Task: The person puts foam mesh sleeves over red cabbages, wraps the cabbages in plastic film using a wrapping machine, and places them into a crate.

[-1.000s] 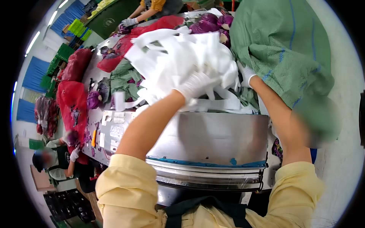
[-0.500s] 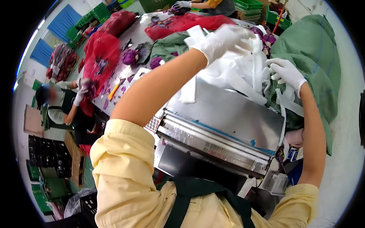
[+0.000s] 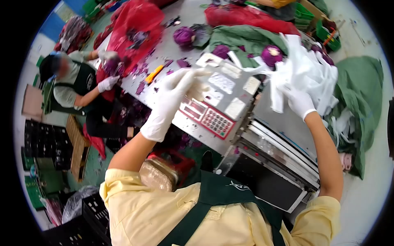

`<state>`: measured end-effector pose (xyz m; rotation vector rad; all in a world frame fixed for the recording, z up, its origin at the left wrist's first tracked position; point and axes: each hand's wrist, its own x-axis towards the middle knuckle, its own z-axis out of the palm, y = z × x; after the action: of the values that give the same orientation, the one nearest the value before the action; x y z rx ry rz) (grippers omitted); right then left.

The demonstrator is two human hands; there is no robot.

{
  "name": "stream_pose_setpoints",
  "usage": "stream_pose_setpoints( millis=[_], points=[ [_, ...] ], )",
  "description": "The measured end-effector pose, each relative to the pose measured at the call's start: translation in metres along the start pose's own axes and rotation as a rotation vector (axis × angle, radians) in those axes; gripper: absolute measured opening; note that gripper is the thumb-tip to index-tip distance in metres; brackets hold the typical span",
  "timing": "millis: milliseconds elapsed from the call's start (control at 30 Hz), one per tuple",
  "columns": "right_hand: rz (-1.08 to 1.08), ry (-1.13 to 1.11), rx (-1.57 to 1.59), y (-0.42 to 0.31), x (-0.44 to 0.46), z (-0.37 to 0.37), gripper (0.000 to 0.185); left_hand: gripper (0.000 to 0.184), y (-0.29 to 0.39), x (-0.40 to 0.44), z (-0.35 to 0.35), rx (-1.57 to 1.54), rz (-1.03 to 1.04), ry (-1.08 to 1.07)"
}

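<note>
My left hand [image 3: 178, 96], in a white glove, hovers over the front of the table beside a grey weighing machine with a red keypad [image 3: 217, 122]. Its fingers are loosely bent and apart, slightly blurred, with nothing visible in them. At the right, my gloved right hand [image 3: 298, 101] is at the near side of a heap of soft white strips [image 3: 314, 76]. Its fingers are closed among the strips, and the tips blend into them. The heap lies at the back of a metal wrapping machine [image 3: 283, 141]. A purple cabbage [image 3: 271, 55] sits just behind the strips.
A yellow-handled knife [image 3: 154, 74] and purple leaf scraps lie on the table [image 3: 180, 88]. Another cabbage [image 3: 184, 36] stands farther back, near red net bags [image 3: 137, 30] and green sacking [image 3: 242, 39]. To the left, a co-worker [image 3: 78, 84] handles a cabbage. A large green sack [image 3: 363, 102] stands right.
The view has swung left, bringing the weighing machine into sight. My left hand has left the white strips and moved left. My right hand has shifted to the heap's near side.
</note>
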<state>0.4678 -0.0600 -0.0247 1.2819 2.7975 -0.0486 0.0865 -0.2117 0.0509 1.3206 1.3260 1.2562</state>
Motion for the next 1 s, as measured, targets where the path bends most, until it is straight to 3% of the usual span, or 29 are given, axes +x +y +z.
stream_pose_setpoints(
  millis=[100, 200, 233, 300, 367, 433, 500, 567, 600, 667, 767, 833, 900, 1000],
  points=[
    [-0.149, 0.094, -0.056, 0.001, 0.015, 0.043, 0.049, 0.039, -0.074, -0.059, -0.098, 0.005, -0.214, 0.327],
    [-0.082, 0.058, -0.105, -0.004, 0.012, 0.057, 0.039, 0.036, -0.139, -0.141, -0.162, -0.093, -0.294, 0.567],
    [-0.091, 0.120, -0.166, -0.004, 0.014, 0.059, 0.037, 0.036, -0.151, -0.160, -0.176, -0.143, -0.314, 0.635],
    [-0.073, 0.456, -0.123, -0.023, 0.016, 0.045, 0.036, 0.035, -0.166, -0.206, -0.185, -0.200, -0.386, 0.768],
    [-0.237, 0.608, -0.314, -0.075, 0.028, -0.023, 0.028, 0.034, -0.174, -0.233, -0.183, -0.218, -0.438, 0.874],
    [-0.020, 0.865, 0.378, -0.079, 0.027, -0.026, 0.025, 0.034, -0.178, -0.242, -0.180, -0.238, -0.450, 0.920],
    [0.261, 0.891, 0.477, -0.100, 0.015, -0.064, 0.028, 0.035, -0.175, -0.242, -0.172, -0.300, -0.392, 0.928],
    [0.276, 0.907, 0.726, -0.131, 0.001, -0.076, 0.027, 0.035, -0.167, -0.252, -0.153, -0.358, -0.365, 0.858],
    [0.204, 0.752, 0.966, -0.133, -0.007, -0.070, 0.028, 0.035, -0.161, -0.256, -0.139, -0.352, -0.349, 0.826],
    [0.007, 0.601, 0.963, -0.157, -0.028, -0.036, 0.026, 0.033, -0.142, -0.247, -0.117, -0.323, -0.334, 0.717],
    [0.042, 0.115, 0.961, -0.250, -0.044, -0.037, 0.022, 0.036, -0.117, -0.227, -0.082, -0.317, -0.288, 0.532],
    [-0.124, 0.134, 0.687, -0.265, -0.048, -0.014, 0.031, 0.040, -0.089, -0.208, -0.049, -0.278, -0.217, 0.426],
    [-0.076, 0.043, 0.709, -0.284, -0.056, -0.024, 0.035, 0.048, -0.071, -0.191, -0.021, -0.409, -0.156, 0.254],
    [-0.100, 0.038, 0.700, -0.296, -0.065, -0.028, 0.034, 0.042, -0.049, -0.178, 0.007, -0.434, -0.060, 0.133]
  ],
)
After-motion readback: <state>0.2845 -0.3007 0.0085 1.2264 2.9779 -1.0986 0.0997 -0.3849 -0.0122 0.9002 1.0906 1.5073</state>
